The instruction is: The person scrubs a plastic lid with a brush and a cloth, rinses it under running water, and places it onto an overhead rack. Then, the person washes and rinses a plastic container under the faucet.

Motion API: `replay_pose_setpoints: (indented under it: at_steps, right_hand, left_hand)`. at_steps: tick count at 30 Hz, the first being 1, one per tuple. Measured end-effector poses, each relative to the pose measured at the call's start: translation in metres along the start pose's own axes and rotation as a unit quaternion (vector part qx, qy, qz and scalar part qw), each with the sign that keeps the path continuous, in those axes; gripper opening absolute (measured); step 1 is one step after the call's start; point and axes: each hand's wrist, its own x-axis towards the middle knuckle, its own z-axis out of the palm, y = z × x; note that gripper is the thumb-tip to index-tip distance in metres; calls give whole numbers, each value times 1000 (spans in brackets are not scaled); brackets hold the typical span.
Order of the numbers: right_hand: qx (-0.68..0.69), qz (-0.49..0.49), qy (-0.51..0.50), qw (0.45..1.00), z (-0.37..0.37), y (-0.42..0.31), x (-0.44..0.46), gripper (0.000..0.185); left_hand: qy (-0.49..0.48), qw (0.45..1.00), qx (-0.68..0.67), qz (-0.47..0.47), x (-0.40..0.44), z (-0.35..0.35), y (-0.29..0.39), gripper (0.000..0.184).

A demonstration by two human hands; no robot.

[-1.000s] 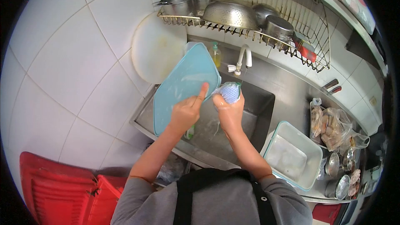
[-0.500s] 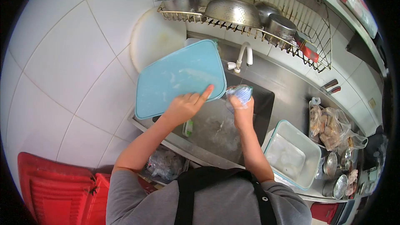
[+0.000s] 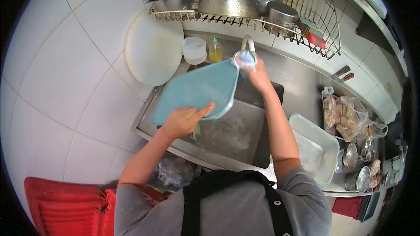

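A light blue lid (image 3: pixel 192 89) is tilted over the left part of the steel sink (image 3: pixel 232 135). My left hand (image 3: pixel 183 120) grips its near edge, index finger stretched along the top face. At the lid's far right corner, my right hand (image 3: pixel 253 66) is closed round a blue and white scrubbing cloth (image 3: pixel 246 58), which has white suds on it. The white faucet (image 3: pixel 248 41) stands just behind that hand, partly hidden by it. A small green and white item (image 3: pixel 195 132) shows in the sink beneath the lid.
A soap bottle (image 3: pixel 215 50) and a white tub (image 3: pixel 194 50) stand behind the sink, beside a round white board (image 3: pixel 154 48). To the right are a pale rectangular container (image 3: pixel 315 148), bagged food (image 3: pixel 348 118) and metal bowls (image 3: pixel 350 156). A wire rack (image 3: pixel 262 24) with pots hangs above.
My right hand has moved up with the cloth, from over the sink to the lid's far corner by the faucet. The lid has tilted, uncovering the soap bottle and white tub.
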Motion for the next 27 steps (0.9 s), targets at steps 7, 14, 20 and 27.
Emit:
replay_pose_setpoints:
  at_steps: [7, 14, 20, 27]
  right_hand:
    - [182, -12, 43, 982, 29, -9, 17, 37]
    - [55, -200, 18, 978, 48, -43, -3, 27]
    - [18, -372, 32, 928, 67, -71, -38, 18]
    - [155, -61, 45, 985, 32, -21, 10, 23]
  left_hand:
    - [251, 912, -194, -261, -5, -1, 0, 15]
    - [240, 890, -251, -296, -5, -7, 4, 31]
    - [267, 914, -173, -252, 5, -12, 20, 28]
    - [301, 924, -142, -186, -5, -30, 31, 26]
